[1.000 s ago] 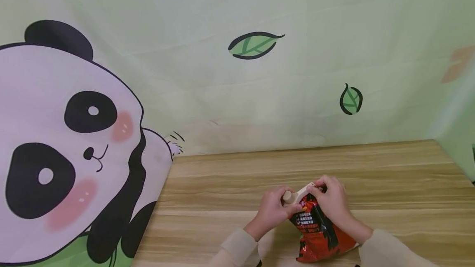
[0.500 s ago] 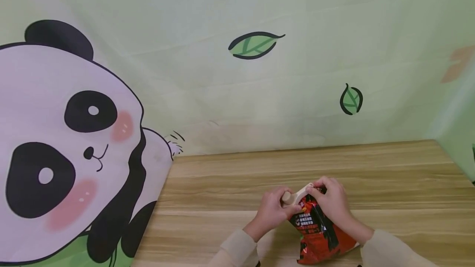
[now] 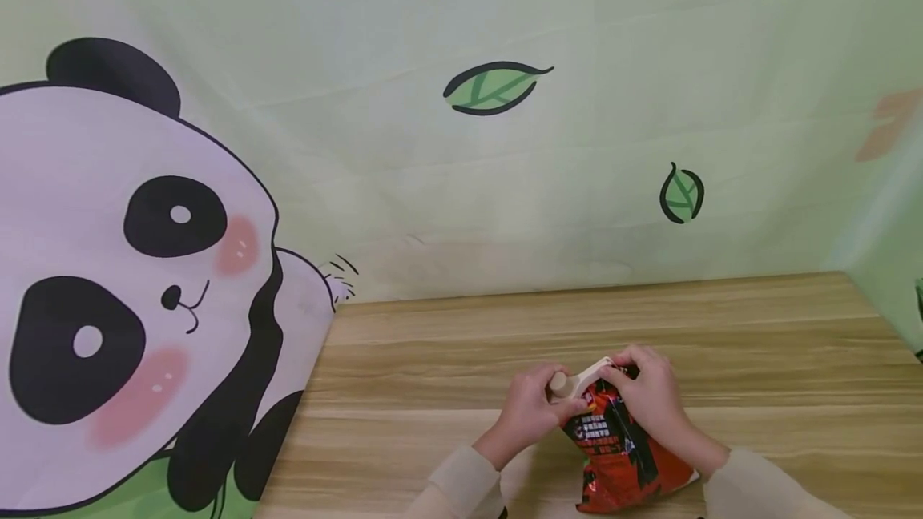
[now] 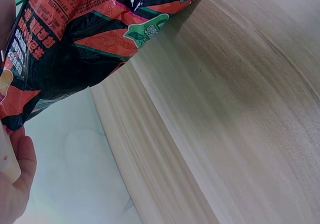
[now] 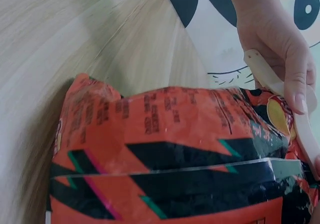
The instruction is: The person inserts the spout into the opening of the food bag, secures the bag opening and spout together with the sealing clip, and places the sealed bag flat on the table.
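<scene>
A red and black snack bag (image 3: 620,471) lies on the table, its top edge turned away from me. Along that edge runs a cream-coloured bag clip (image 3: 590,375) with a round knob at its left end. My left hand (image 3: 530,407) grips the knob end, its thumb on the near side. My right hand (image 3: 652,395) pinches the clip's other end together with the bag's top corner. Seen from the right wrist, the left thumb presses on the clip (image 5: 265,72), and one loose-looking end sticks out past the fingers. Most of my right fingers are hidden in that view.
The wood-grain table (image 3: 404,359) extends left of the bag and behind it. At its back stands a pale green cloth backdrop (image 3: 577,223) printed with leaves; a large panda print (image 3: 202,295) borders the left side.
</scene>
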The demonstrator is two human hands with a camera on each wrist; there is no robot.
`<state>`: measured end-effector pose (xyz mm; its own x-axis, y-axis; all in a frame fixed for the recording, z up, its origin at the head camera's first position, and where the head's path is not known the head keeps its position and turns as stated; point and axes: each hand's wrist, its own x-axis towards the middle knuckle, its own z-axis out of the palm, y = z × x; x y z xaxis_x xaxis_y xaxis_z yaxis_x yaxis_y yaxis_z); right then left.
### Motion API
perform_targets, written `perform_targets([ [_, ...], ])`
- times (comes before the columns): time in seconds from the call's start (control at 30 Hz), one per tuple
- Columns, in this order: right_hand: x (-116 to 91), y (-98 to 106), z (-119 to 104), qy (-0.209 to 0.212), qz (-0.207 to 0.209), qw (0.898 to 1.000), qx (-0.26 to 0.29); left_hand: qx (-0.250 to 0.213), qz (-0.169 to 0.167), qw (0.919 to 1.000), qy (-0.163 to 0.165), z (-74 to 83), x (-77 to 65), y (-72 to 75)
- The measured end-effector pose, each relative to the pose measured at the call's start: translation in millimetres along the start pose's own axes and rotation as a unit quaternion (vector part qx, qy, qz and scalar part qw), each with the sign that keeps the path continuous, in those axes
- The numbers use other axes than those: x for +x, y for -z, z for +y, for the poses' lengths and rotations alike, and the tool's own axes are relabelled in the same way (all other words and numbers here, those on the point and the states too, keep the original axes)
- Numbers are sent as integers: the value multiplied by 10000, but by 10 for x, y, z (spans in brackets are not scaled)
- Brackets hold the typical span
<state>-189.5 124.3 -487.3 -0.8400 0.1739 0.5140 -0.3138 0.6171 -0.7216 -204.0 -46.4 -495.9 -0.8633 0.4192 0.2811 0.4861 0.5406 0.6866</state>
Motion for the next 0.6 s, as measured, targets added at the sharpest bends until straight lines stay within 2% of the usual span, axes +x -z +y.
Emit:
perform_targets([
  [0.17, -12, -24, -15, -132, 183, 9997, -10, 38, -7, 10000, 51, 5, 3, -5],
  [0.6, 2, -39, -16, -522, 219, 9983, -126, 232, -40, 9994, 243, 43, 26, 0],
])
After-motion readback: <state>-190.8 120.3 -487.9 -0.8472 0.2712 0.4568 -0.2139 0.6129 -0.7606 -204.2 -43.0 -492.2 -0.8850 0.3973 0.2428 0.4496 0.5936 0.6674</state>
